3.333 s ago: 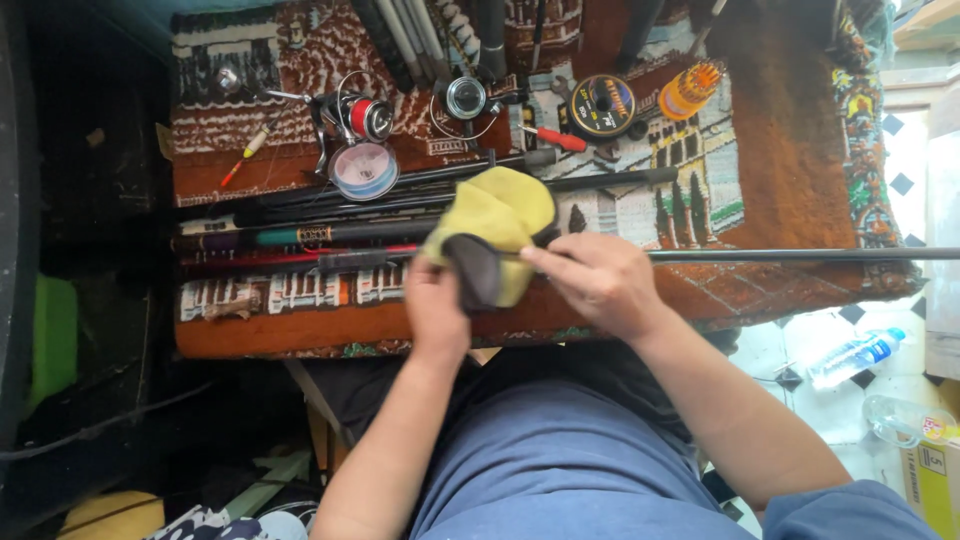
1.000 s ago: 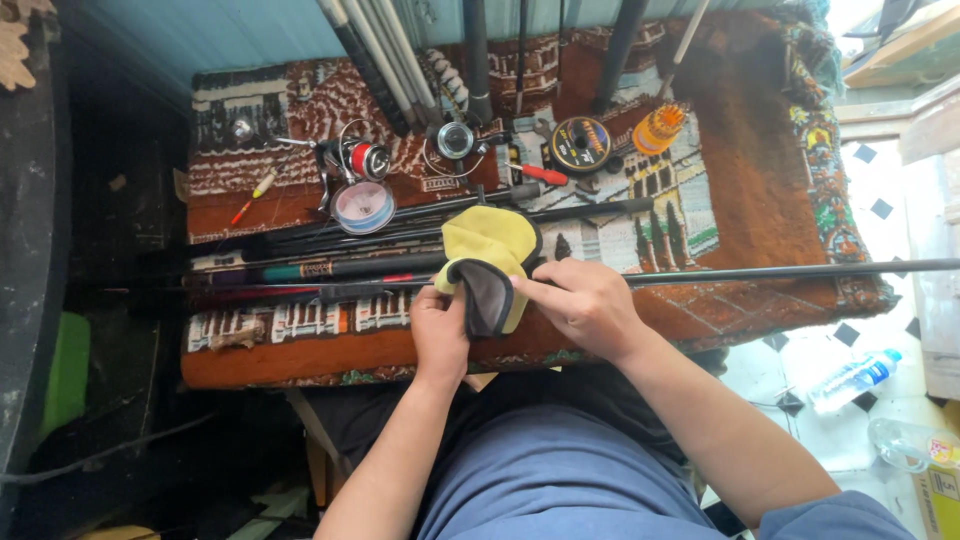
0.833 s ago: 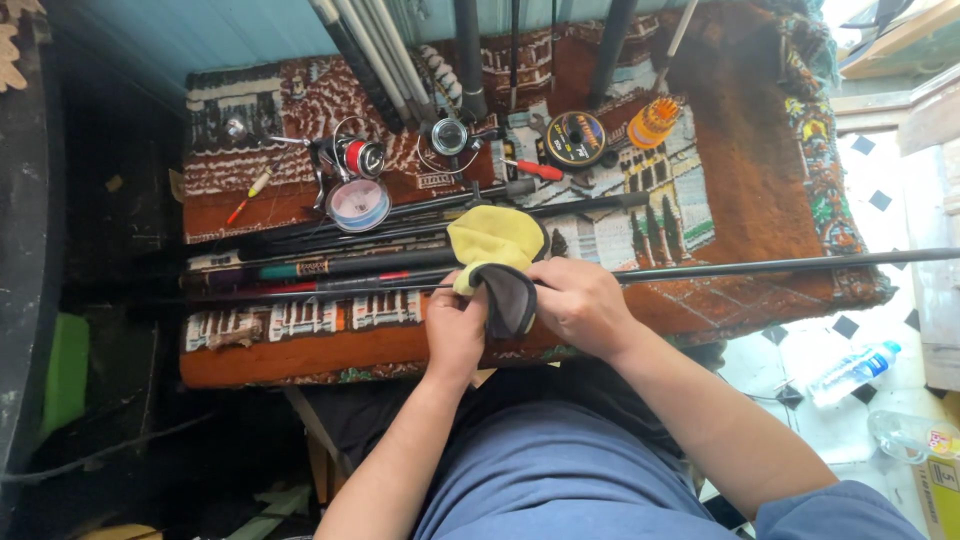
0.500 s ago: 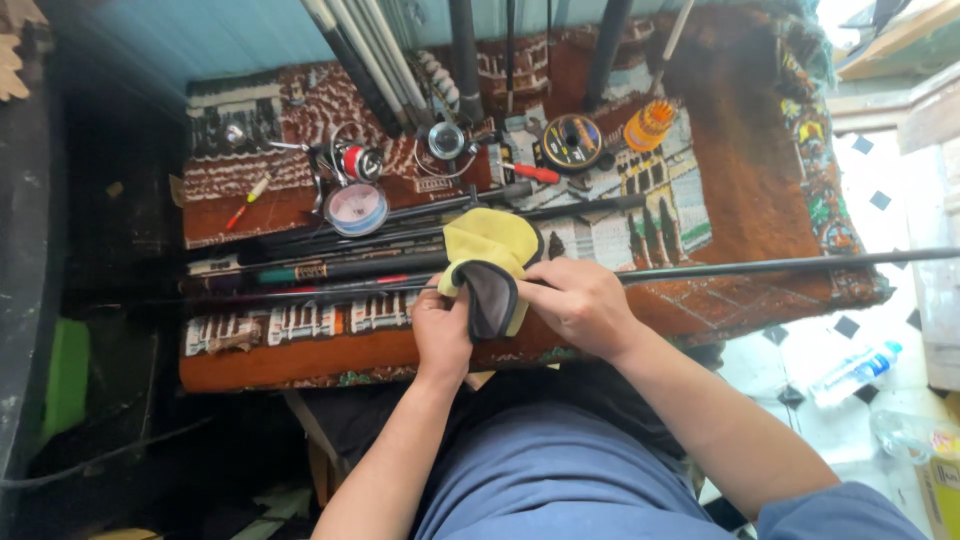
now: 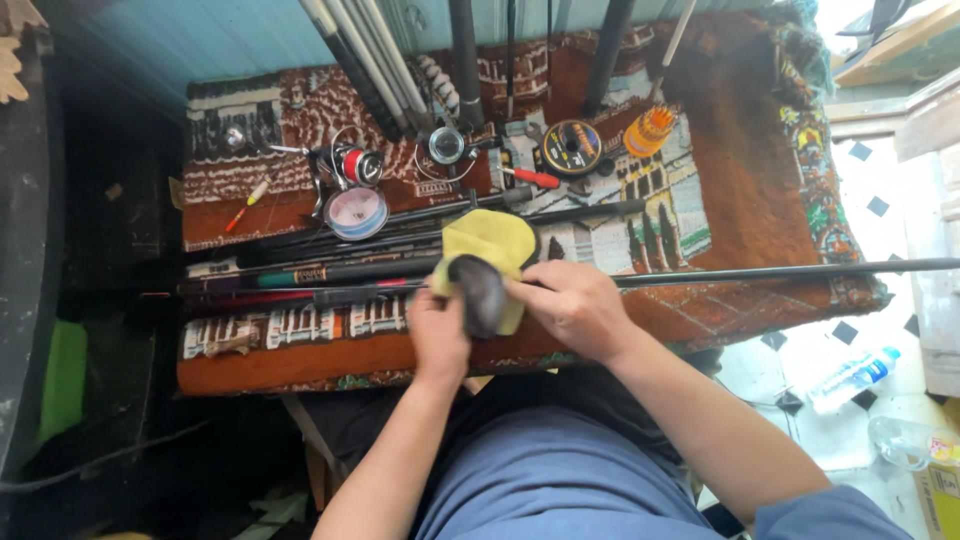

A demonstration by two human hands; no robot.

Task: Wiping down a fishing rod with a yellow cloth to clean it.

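Observation:
A long black fishing rod (image 5: 780, 271) lies across the patterned brown rug (image 5: 740, 170), reaching far to the right. A yellow cloth (image 5: 492, 243) with a dark soiled patch is wrapped around the rod near its middle. My left hand (image 5: 437, 333) grips the rod just left of the cloth. My right hand (image 5: 572, 308) closes on the cloth's right side and the rod under it. More dark rods (image 5: 330, 270) lie side by side on the rug to the left.
Fishing reels (image 5: 345, 166) (image 5: 446, 146), a pale blue line spool (image 5: 356, 212), a black line spool (image 5: 571, 147), an orange bottle (image 5: 648, 131) and a red-handled tool (image 5: 530, 177) sit on the rug. Upright rods lean on the blue wall. Plastic bottles (image 5: 852, 377) lie on the tiled floor, right.
The cloth slid slightly right along the rod and then back left, my right hand moving with it. My left hand has kept its grip on the rod.

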